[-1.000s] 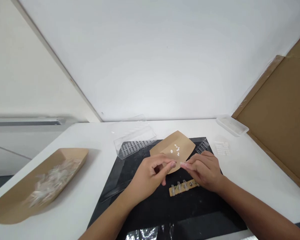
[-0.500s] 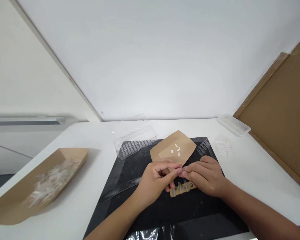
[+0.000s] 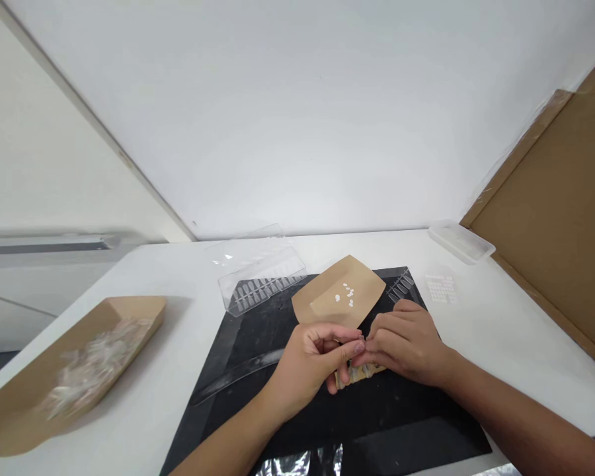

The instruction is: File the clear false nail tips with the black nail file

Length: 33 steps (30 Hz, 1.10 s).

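Fingers [image 3: 350,345] of both hands are pinching together just above a tan strip of clear nail tips [image 3: 361,377].

The left hand [image 3: 307,363] and the right hand [image 3: 409,347] are meeting at the fingertips, closed on something too small and hidden to make out, with the strip partly under them on a black mat [image 3: 377,423]. A kraft card [image 3: 340,294] dotted with white flakes is lying just beyond the fingers, a clear rack of nail tips [image 3: 400,285] is sitting to its right and a clear plastic case [image 3: 277,263] to its left. At left, a kraft tray [image 3: 129,307] heaped with clear tips is resting on the bench [image 3: 143,396].
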Each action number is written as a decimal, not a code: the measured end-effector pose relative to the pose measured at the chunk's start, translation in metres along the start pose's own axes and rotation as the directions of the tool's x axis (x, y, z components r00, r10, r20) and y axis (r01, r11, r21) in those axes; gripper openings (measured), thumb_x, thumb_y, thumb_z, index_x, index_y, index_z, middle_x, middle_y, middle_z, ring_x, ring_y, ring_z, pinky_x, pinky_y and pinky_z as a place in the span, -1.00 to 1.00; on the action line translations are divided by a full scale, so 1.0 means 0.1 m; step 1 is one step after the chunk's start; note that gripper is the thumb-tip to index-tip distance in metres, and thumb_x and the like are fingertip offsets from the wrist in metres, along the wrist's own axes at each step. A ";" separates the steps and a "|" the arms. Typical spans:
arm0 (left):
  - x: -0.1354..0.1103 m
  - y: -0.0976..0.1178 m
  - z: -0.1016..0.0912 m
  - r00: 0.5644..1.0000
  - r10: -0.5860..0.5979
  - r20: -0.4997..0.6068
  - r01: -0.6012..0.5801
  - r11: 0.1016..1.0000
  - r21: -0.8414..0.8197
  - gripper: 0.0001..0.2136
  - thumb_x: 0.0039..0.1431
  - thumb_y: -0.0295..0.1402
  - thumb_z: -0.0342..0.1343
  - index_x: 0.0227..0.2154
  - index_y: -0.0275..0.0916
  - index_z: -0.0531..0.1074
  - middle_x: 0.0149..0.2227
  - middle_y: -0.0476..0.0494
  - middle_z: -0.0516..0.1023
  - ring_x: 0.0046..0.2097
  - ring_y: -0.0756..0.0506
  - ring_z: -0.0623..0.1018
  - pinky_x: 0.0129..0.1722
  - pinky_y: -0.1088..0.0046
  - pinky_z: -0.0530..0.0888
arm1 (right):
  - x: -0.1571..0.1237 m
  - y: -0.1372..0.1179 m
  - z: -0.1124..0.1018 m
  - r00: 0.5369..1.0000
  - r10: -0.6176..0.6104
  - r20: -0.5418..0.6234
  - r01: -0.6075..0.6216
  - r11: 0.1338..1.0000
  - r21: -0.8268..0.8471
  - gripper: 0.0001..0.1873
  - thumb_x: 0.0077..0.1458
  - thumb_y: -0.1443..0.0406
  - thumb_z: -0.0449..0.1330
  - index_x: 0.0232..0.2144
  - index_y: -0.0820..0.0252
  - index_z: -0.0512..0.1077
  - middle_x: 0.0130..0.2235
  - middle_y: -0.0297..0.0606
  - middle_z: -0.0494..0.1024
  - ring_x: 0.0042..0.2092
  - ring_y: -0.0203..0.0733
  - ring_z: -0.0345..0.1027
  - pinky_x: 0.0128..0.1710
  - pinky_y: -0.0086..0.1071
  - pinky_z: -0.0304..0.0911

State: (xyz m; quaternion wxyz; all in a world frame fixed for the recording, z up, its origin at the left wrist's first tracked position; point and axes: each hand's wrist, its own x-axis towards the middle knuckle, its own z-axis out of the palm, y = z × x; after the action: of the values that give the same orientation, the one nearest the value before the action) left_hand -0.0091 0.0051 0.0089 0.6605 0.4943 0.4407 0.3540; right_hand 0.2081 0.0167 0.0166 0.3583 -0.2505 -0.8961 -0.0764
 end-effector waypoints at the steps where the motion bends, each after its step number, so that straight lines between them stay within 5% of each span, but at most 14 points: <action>1: 0.00 0.00 0.01 1.000 -0.005 -0.004 0.005 1.000 0.007 -0.57 -0.04 -0.03 0.47 -0.28 -0.32 0.67 -0.59 -0.07 0.57 -0.64 0.01 0.49 -0.71 0.57 0.43 | -0.01 0.02 0.02 1.000 0.024 -0.011 -0.024 0.999 0.029 -0.69 0.35 0.18 0.29 -0.42 0.14 0.38 -0.45 -0.44 0.54 -0.46 -0.37 0.35 -0.36 -0.29 0.02; 14: 0.01 -0.03 0.02 1.000 -0.014 -0.008 0.014 0.999 0.048 -0.57 0.01 0.00 0.44 -0.33 -0.32 0.59 -0.70 0.01 0.48 -0.71 0.07 0.39 -0.72 0.62 0.37 | -0.05 0.06 0.07 0.985 0.168 0.042 -0.173 0.961 0.217 -0.73 0.28 0.08 0.36 -0.20 0.15 0.50 -0.42 -0.46 0.54 -0.43 -0.35 0.38 -0.32 -0.34 0.07; 20: 0.00 -0.05 -0.01 1.000 0.009 -0.010 -0.008 0.993 0.121 -0.61 0.09 -0.01 0.38 -0.33 -0.29 0.56 -0.65 -0.02 0.53 -0.66 0.00 0.49 -0.70 0.58 0.39 | -0.04 0.07 0.04 0.991 0.123 0.059 -0.133 0.971 0.197 -0.75 0.34 0.10 0.30 -0.13 0.16 0.51 -0.36 -0.39 0.58 -0.35 -0.30 0.42 -0.24 -0.31 0.08; 23: -0.01 -0.07 -0.04 0.985 0.172 -0.023 -0.155 0.932 0.328 -0.68 0.19 -0.07 0.32 -0.26 -0.26 0.57 -0.63 0.01 0.52 -0.64 -0.01 0.49 -0.67 0.55 0.38 | -0.03 0.12 -0.04 0.968 0.141 0.208 -0.187 0.957 0.222 -0.68 0.31 0.03 0.30 -0.18 0.16 0.53 -0.37 -0.40 0.55 -0.35 -0.29 0.41 -0.23 -0.31 0.06; 27: -0.01 -0.10 -0.08 0.812 0.571 0.121 -0.498 0.570 0.653 -0.86 0.28 -0.25 0.29 -0.25 -0.21 0.56 -0.47 0.00 0.54 -0.55 0.05 0.44 -0.51 0.52 0.41 | -0.07 0.22 -0.13 0.890 0.146 0.432 -0.287 0.916 0.282 -0.59 0.15 -0.04 0.41 -0.20 0.15 0.54 -0.38 -0.45 0.50 -0.37 -0.31 0.35 -0.23 -0.34 0.04; 30: 0.02 -0.12 -0.11 0.695 0.662 0.281 -0.617 0.347 0.707 -0.91 0.30 -0.34 0.27 -0.22 -0.22 0.52 -0.32 -0.08 0.57 -0.37 -0.02 0.51 -0.33 0.42 0.49 | -0.13 0.29 -0.15 0.823 0.162 0.545 -0.372 0.878 0.300 -0.60 0.13 -0.03 0.43 -0.21 0.13 0.55 -0.37 -0.45 0.50 -0.36 -0.31 0.33 -0.22 -0.34 0.04; 33: 0.03 -0.11 -0.12 0.638 0.673 0.374 -0.664 0.236 0.709 -0.89 0.29 -0.37 0.28 -0.18 -0.23 0.49 -0.28 -0.13 0.56 -0.19 -0.14 0.52 -0.18 0.30 0.50 | -0.15 0.32 -0.14 0.789 0.165 0.592 -0.414 0.854 0.314 -0.63 0.13 -0.02 0.43 -0.23 0.12 0.55 -0.36 -0.43 0.51 -0.34 -0.29 0.34 -0.22 -0.34 0.04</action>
State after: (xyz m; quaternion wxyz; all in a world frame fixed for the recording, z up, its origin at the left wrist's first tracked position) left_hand -0.0185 0.0093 -0.0039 0.1450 0.8704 0.2982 0.3640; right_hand 0.2418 0.0335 0.0148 0.1420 -0.3145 -0.9036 0.2539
